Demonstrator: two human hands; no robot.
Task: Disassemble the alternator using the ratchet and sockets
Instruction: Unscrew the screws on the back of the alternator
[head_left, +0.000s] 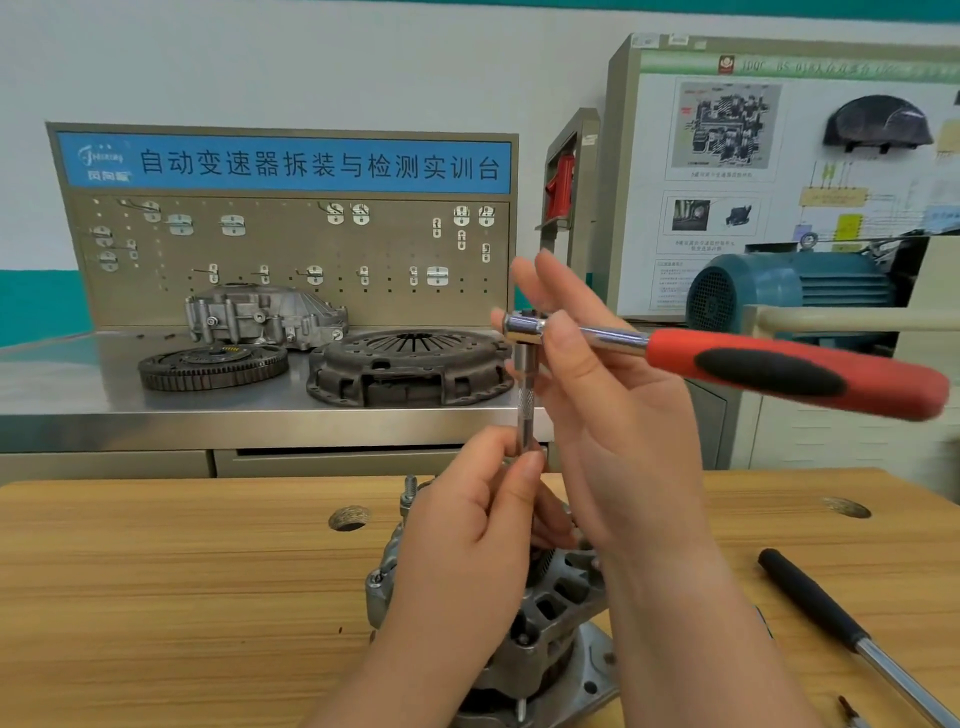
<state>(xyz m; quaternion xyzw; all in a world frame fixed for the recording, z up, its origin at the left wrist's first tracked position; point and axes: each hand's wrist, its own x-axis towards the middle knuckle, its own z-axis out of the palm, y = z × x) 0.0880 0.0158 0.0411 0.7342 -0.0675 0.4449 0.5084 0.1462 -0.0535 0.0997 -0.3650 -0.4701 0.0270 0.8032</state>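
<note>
The left grip (467, 525) pinches the lower end of the extension bar (527, 402), and the right grip (613, 415) is clamped on the head of the ratchet (753, 364). It is better to keep the bar upright and seat it fully before turning. The grey, ribbed alternator (550, 618) stands on the wooden surface (182, 571), just below both hands.

1. I see a wooden table (156, 571) across the lower view, with one round hole (349, 518) at 7 o'clock.
2. At 4 o'clock a black-handled tool (815, 597) lies on it.
3. Behind, at 9 o'clock, a steel bench (78, 384) bears a toothed flywheel (213, 366), a clutch cover (410, 366) just beside it, and an aluminium housing (260, 314) behind both.
4. At 10 o'clock stands a pegboard (291, 249) under a blue sign (283, 163).
5. I make out a teal motor (779, 291) at 3 o'clock and a display board (727, 182) at 2.
</note>
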